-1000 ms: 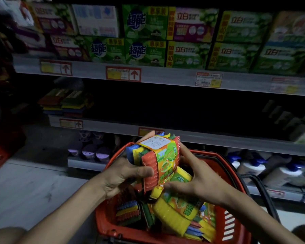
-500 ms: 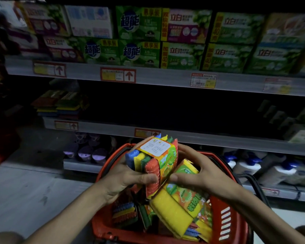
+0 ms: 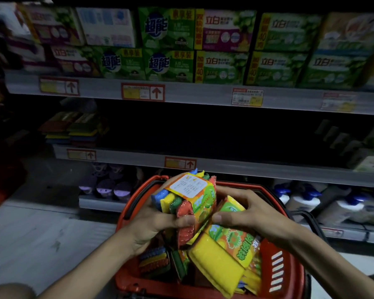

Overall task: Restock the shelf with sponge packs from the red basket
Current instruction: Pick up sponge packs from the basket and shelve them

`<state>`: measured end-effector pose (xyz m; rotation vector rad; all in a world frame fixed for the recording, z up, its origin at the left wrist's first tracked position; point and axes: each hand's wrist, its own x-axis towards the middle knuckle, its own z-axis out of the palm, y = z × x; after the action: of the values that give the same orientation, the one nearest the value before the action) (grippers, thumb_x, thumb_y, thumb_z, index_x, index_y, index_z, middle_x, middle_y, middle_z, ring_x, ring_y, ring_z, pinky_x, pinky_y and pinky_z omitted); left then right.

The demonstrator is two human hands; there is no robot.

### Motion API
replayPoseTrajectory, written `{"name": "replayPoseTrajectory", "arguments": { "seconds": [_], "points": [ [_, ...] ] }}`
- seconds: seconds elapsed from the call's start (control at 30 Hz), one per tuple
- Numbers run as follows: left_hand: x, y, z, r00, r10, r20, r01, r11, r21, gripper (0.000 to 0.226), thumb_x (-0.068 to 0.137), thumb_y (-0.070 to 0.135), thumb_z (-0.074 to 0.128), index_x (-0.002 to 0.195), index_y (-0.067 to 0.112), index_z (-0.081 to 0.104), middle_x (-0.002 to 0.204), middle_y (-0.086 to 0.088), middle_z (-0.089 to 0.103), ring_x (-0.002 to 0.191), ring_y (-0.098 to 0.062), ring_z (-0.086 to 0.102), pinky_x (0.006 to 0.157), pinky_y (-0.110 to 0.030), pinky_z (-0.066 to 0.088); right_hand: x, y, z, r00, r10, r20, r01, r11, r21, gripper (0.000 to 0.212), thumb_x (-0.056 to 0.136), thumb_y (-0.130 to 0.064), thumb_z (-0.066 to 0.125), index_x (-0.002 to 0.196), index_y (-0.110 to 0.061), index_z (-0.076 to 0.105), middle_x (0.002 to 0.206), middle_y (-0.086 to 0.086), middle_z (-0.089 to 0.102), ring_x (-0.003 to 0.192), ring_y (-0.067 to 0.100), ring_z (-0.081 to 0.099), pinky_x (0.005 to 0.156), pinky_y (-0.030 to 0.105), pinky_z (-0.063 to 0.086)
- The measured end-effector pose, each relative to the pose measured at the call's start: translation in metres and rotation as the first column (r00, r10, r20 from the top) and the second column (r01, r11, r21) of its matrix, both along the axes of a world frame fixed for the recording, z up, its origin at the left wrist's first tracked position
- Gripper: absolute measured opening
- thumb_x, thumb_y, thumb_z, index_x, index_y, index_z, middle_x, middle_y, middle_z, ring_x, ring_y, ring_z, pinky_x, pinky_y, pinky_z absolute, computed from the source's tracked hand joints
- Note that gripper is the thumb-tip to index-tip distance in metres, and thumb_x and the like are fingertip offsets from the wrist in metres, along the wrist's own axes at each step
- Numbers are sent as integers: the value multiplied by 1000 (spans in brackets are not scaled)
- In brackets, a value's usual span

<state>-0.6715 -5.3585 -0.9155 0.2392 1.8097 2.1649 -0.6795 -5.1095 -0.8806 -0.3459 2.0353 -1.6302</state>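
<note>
Left hand (image 3: pixel 151 225): a sponge pack (image 3: pixel 192 199) is being gripped, thumb and fingers being curled round its lower half.
Right hand (image 3: pixel 253 214): a second pack (image 3: pixel 231 240) is being grasped, fingers being curled over its top edge.
Sponge pack: is being held upright at lower centre of the frame, above the red basket (image 3: pixel 279 268).
Red basket: more packs are being kept inside, at bottom centre.
Middle shelf (image 3: pixel 235 167): a stack of packs (image 3: pixel 73 130) is being displayed at centre left.
Boxes (image 3: pixel 222 48): are being displayed across the top.
</note>
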Motion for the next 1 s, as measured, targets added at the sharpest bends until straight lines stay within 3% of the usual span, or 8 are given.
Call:
{"name": "replayPoseTrajectory", "arguments": {
  "seconds": [0.13, 0.33, 0.47, 0.63, 0.73, 0.83, 0.93, 1.0],
  "points": [
    [-1, 0, 0, 992, -7, 128, -4, 996, 88, 83, 39, 35, 104, 117, 23, 77, 124, -10, 73, 117, -27, 69, 95, -39, 57, -1, 8, 8, 990, 87, -116, -78, 994, 80, 67, 88, -18, 80, 147, -31, 51, 135, -7, 68, 123, 16, 66, 105, 38, 53],
    [-6, 6, 6, 977, -18, 212, -22, 983, 182, 82, 36, 30, 105, 113, 17, 79, 123, -17, 73, 111, -32, 72, 87, -40, 60, 0, 18, 6, 976, 58, -208, -43, 996, 79, 84, 85, -18, 82, 154, -37, 38, 141, -13, 62, 129, 7, 60, 101, 26, 53],
    [-6, 7, 14, 955, -57, 291, -33, 955, 294, 79, 28, 29, 106, 102, 14, 83, 115, -17, 75, 100, -29, 76, 77, -39, 63, -1, 16, 0, 985, -2, -172, 16, 997, 79, 75, 87, -25, 80, 150, -39, 42, 131, -10, 68, 117, 12, 69, 94, 31, 58],
    [-16, 2, 11, 916, 41, 399, -187, 924, 335, 87, 24, 26, 106, 105, 7, 80, 123, -22, 71, 115, -40, 68, 97, -68, 48, -8, 22, -12, 979, -162, -124, 171, 983, 63, 58, 89, -49, 72, 143, -38, 52, 124, -5, 70, 106, 17, 73, 94, 42, 60],
    [-17, -3, 12, 899, 165, 406, -301, 905, 300, 77, 42, 24, 102, 111, 7, 74, 120, -21, 73, 105, -37, 73, 83, -66, 55, -13, 23, -14, 964, -222, -144, 233, 971, 63, 35, 86, -45, 71, 121, -39, 68, 110, -3, 70, 97, 17, 73, 88, 36, 59],
    [-22, -14, 14, 877, 284, 388, -393, 888, 239, 51, 77, 26, 77, 124, 11, 66, 121, -18, 73, 107, -34, 73, 84, -59, 60, -19, 22, -20, 918, -232, -323, 305, 932, 197, 20, 81, -44, 64, 99, -43, 72, 101, -9, 70, 90, 7, 69, 82, 33, 56],
    [-26, -25, 14, 868, 364, 337, -437, 883, 171, 52, 80, 36, 73, 127, 13, 65, 118, -17, 74, 108, -33, 71, 84, -53, 62, -24, 15, -23, 908, -144, -395, 277, 912, 304, 10, 94, -52, 65, 102, -46, 67, 99, -23, 67, 92, -5, 65, 83, 26, 54],
    [-28, -29, 16, 872, 387, 300, -434, 895, 105, 45, 83, 41, 71, 120, 16, 69, 115, -16, 75, 107, -31, 72, 87, -52, 61, -27, 7, -22, 903, -77, -423, 245, 900, 360, 30, 87, -65, 58, 112, -48, 63, 105, -26, 64, 98, -4, 64, 86, 26, 54]
  ]
}}
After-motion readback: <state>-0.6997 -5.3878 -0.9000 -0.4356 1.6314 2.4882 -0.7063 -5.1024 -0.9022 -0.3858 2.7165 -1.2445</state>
